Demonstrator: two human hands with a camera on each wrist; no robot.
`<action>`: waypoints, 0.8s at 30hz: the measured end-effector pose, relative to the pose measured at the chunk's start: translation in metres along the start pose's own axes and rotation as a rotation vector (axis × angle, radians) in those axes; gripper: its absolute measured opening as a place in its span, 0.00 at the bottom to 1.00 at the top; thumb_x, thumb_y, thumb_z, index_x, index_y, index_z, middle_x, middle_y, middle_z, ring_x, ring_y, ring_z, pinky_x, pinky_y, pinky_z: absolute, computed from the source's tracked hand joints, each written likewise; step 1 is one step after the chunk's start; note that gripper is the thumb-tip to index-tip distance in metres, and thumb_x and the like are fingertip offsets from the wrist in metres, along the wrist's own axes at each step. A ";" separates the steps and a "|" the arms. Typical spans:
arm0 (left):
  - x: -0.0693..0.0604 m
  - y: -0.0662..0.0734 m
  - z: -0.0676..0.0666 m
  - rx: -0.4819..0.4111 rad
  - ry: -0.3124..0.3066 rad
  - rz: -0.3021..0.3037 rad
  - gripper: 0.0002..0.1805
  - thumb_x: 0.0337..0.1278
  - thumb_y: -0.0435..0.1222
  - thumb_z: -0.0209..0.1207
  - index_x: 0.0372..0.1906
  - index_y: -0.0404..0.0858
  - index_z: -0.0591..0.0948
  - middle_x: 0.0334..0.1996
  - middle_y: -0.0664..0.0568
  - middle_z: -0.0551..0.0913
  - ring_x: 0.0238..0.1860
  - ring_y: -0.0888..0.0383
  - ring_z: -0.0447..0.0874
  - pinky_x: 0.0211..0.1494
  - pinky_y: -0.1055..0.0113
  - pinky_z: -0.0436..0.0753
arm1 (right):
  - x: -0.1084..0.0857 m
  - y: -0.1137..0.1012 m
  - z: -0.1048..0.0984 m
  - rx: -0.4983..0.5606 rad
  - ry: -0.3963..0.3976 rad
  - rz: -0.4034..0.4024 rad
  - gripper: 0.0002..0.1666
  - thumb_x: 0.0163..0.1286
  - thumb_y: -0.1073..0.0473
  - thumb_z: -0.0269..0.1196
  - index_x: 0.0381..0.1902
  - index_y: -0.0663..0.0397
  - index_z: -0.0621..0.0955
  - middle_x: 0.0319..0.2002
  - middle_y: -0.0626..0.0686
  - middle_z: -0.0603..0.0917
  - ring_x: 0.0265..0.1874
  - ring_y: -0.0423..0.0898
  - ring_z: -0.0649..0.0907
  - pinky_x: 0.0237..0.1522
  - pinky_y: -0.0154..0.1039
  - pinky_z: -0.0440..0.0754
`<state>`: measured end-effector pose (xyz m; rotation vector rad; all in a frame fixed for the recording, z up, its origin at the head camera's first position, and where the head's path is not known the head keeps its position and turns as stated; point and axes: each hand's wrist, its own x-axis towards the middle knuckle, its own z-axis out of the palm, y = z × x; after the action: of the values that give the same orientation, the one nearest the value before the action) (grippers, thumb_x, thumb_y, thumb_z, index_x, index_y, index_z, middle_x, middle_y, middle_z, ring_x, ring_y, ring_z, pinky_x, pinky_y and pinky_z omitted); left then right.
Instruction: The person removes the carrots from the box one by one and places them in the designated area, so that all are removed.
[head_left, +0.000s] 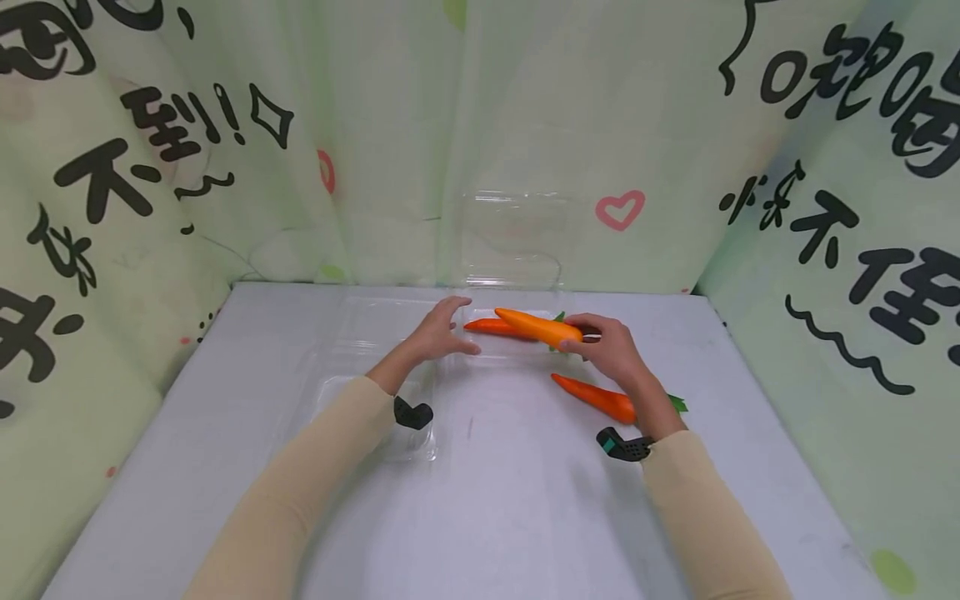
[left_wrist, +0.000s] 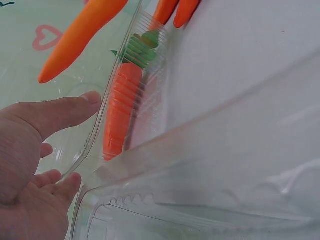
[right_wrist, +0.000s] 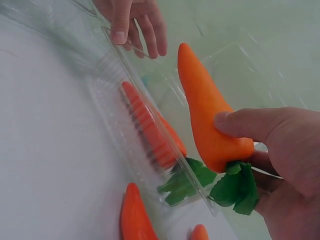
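Note:
My right hand (head_left: pixel 611 348) grips an orange carrot (head_left: pixel 542 327) near its leafy end, above a clear plastic box (head_left: pixel 517 358). Inside that box lies a redder carrot (left_wrist: pixel 121 107), its green leaves toward the right. My left hand (head_left: pixel 437 333), fingers spread and holding nothing, is at the box's left end. In the right wrist view, the held carrot (right_wrist: pixel 202 105) has its tip up and green leaves beside my fingers. Another carrot (head_left: pixel 596 397) lies on the table below my right hand, partly hidden by my forearm.
More clear plastic boxes (head_left: pixel 408 454) stand at the left on the white table (head_left: pixel 487 517). A raised clear lid (head_left: pixel 513 237) stands behind the box with the carrot. Pale green curtains (head_left: pixel 390 142) with dark writing surround the table's back and sides.

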<state>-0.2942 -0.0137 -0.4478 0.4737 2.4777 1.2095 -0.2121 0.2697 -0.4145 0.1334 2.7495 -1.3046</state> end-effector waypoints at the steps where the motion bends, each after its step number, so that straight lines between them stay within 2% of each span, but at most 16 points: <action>1: 0.000 0.001 0.000 -0.002 -0.002 0.003 0.49 0.48 0.38 0.71 0.74 0.45 0.57 0.76 0.48 0.51 0.68 0.43 0.69 0.67 0.52 0.75 | -0.001 0.000 -0.001 -0.001 0.003 0.000 0.29 0.65 0.53 0.66 0.63 0.50 0.75 0.60 0.57 0.77 0.57 0.57 0.76 0.57 0.50 0.81; 24: 0.002 0.003 0.002 -0.017 -0.001 -0.004 0.49 0.47 0.37 0.72 0.74 0.45 0.58 0.76 0.48 0.52 0.69 0.44 0.68 0.67 0.51 0.74 | -0.014 0.015 -0.012 -0.013 0.028 0.034 0.29 0.67 0.54 0.64 0.64 0.51 0.74 0.61 0.59 0.75 0.57 0.57 0.76 0.60 0.51 0.79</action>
<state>-0.2948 -0.0098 -0.4474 0.4644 2.4642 1.2278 -0.1970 0.2878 -0.4168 0.1975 2.7654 -1.2859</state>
